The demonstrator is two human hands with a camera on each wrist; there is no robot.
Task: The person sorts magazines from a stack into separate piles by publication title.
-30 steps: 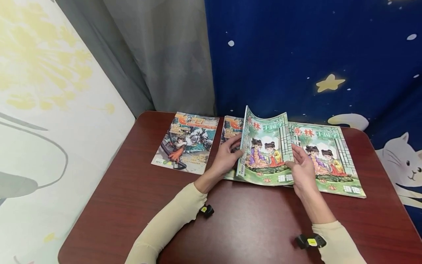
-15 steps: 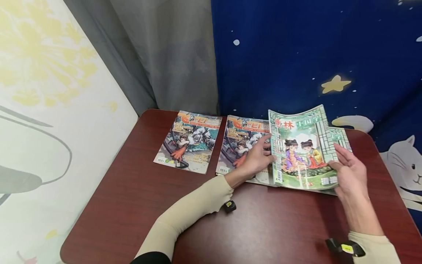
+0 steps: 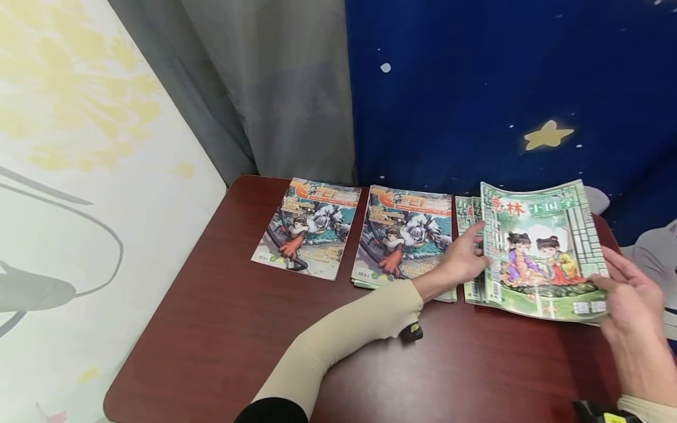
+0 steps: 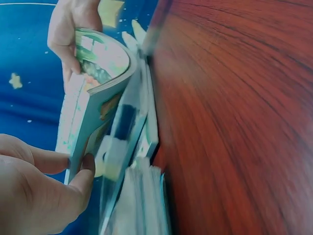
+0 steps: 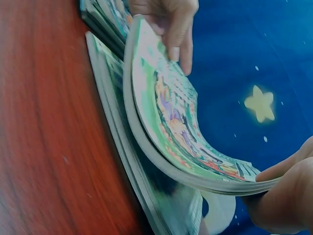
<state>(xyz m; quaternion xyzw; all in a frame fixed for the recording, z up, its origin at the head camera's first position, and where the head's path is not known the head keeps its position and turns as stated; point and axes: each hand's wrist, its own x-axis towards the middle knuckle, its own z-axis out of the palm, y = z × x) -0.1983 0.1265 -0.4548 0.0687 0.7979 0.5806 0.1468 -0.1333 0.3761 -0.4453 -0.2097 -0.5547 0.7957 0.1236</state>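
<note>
Above the right part of the table (image 3: pixel 254 346), between two hands, we list one green magazine (image 3: pixel 545 247), cover upward, its body bowed downward in the middle. Left hand (image 3: pixel 464 257): thumb and fingers pinching the magazine's left edge, one on either face. Right hand (image 3: pixel 632 296): thumb and fingers pinching the opposite edge, the paper lying between them. Both grips sit at the margins; the pictured cover spans the space between. Beneath it, we record further green magazines (image 3: pixel 465 204), overlapping, their left strips exposed; the right wrist view shows a gap below the bowed item, though we cannot tell whether it touches them anywhere. Beside these, we enter a pile of magazines (image 3: pixel 404 232), topped by an orange-titled cover, and, farther left, an orange-titled magazine (image 3: pixel 307 229) lying apart.
</note>
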